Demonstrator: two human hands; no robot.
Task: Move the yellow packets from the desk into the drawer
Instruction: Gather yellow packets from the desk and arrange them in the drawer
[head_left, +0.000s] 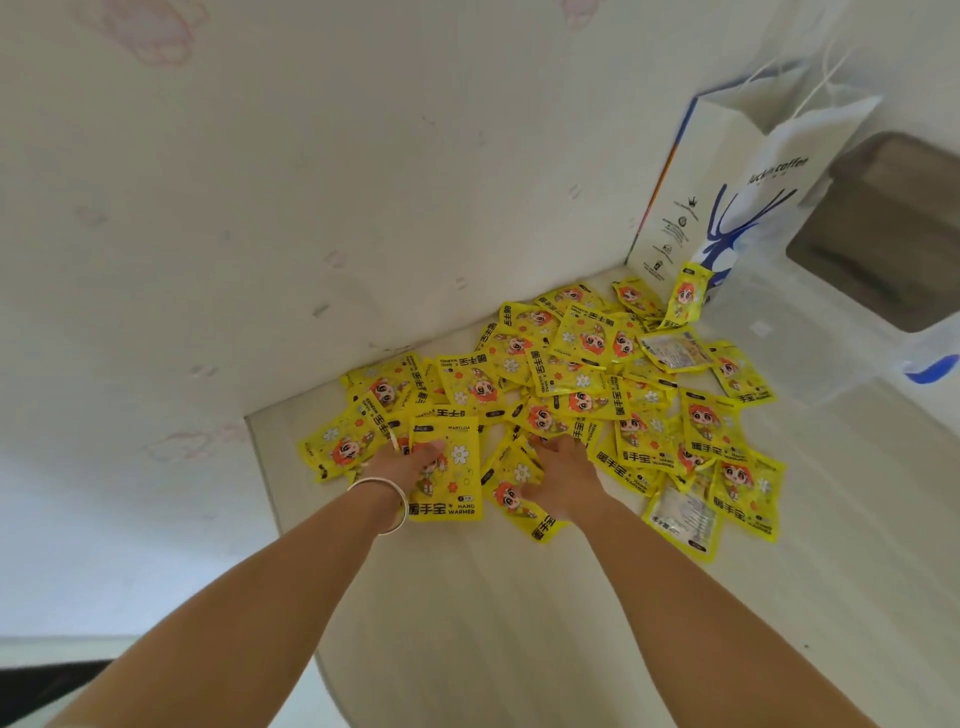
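Several yellow hand-warmer packets (582, 374) lie in a loose heap on the pale wooden desk (493, 613), against the back wall. My left hand (402, 462), with a silver bangle on the wrist, grips one upright packet (457, 470) at the heap's near left edge. My right hand (563, 480) rests on the heap beside it, fingers closed around another packet (511, 488). No drawer is in view.
A white paper coffee bag (748, 192) with blue print stands at the back right corner; one packet leans on it. A translucent plastic bag (831, 322) lies to its right. The desk's left edge drops off near my left arm.
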